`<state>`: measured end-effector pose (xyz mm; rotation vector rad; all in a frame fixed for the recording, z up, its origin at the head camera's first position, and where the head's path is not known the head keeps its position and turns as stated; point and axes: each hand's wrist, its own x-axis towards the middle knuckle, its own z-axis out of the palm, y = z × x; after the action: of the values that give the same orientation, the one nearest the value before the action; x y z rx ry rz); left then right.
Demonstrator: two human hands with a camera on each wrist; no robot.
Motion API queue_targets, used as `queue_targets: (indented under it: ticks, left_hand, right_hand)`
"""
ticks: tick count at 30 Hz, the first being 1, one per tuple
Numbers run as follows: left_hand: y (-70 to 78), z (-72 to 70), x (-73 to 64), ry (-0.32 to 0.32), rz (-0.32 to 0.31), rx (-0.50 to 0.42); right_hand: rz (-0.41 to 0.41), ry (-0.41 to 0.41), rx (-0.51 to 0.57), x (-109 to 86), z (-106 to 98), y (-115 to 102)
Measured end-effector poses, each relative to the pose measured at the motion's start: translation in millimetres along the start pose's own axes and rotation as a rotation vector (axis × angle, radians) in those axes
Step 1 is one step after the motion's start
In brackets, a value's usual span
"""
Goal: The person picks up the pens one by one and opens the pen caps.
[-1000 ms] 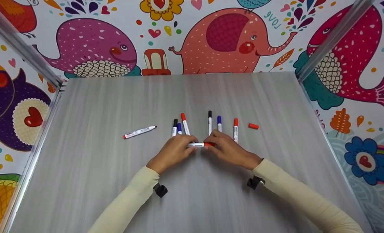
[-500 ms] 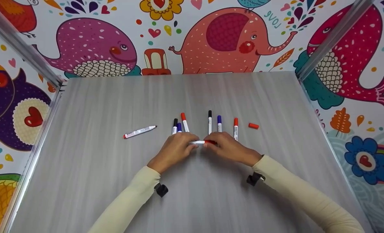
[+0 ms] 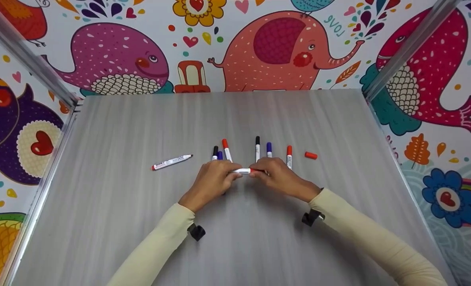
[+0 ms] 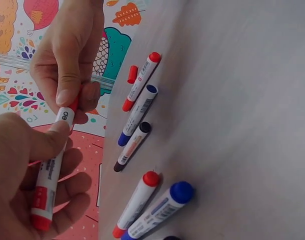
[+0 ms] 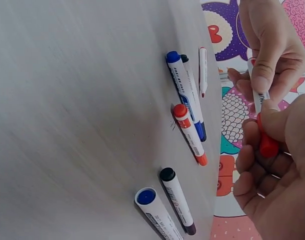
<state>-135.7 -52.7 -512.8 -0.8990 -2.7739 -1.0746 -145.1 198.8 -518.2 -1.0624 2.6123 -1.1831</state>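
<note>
My left hand (image 3: 209, 180) grips the white barrel of a whiteboard marker (image 3: 242, 171), held sideways above the table. The marker's red rear end (image 4: 41, 223) shows below my left fingers in the left wrist view. At its other end, my right hand (image 3: 285, 176) pinches the red cap (image 5: 267, 145) between thumb and fingers. The cap sits against the barrel; whether it is fully pressed on is hidden by the fingers. Behind my hands lie several capped markers, among them a red one (image 3: 289, 155) and a black one (image 3: 257, 147) near my right hand.
An uncapped marker with a red end (image 3: 172, 162) lies to the left, its tip pointing right. A loose red cap (image 3: 311, 155) lies at the right. Blue-capped markers (image 3: 269, 149) lie in both groups. Printed walls and metal posts (image 3: 410, 51) border the grey table (image 3: 235, 242).
Both hands have shifted slightly up in the head view, away from the body, carrying the marker with them. Their grip looks the same, and the things on the table have not moved.
</note>
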Motion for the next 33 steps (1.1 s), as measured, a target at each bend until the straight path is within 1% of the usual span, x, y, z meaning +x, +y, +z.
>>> queue_targets:
  ticks: [3,8,13,16,20,28,33]
  left_hand:
    - [0.1,-2.5,-0.4,0.004,0.014,0.003]
    - [-1.2,-5.0,-0.7,0.001,0.025,-0.020]
    - [-1.2,-7.7,0.0,-0.009,0.026,-0.055]
    - [-1.3,-9.3,0.7,-0.004,0.048,-0.064]
    - [-0.4,-11.5,0.6,-0.005,0.067,-0.068]
    - [4.5,-14.3,-0.5,-0.024,0.045,-0.086]
    - [5.9,-13.7,-1.8,-0.027,0.035,-0.105]
  right_hand:
    - [-0.039,0.012,-0.014,1.2,0.8,-0.1]
    - [-0.096,0.029,-0.051,2.7,2.1,0.0]
    - [-0.094,0.033,-0.058,1.4,2.0,-2.0]
    - [-0.101,0.042,-0.058,1.2,2.3,-3.5]
    - [-0.133,0.056,-0.058,0.7,2.6,-3.7]
    - [-0.150,0.061,-0.076,-2.0,2.3,-3.3]
    - [-0.202,0.075,-0.100,-3.6,4.8,-1.8]
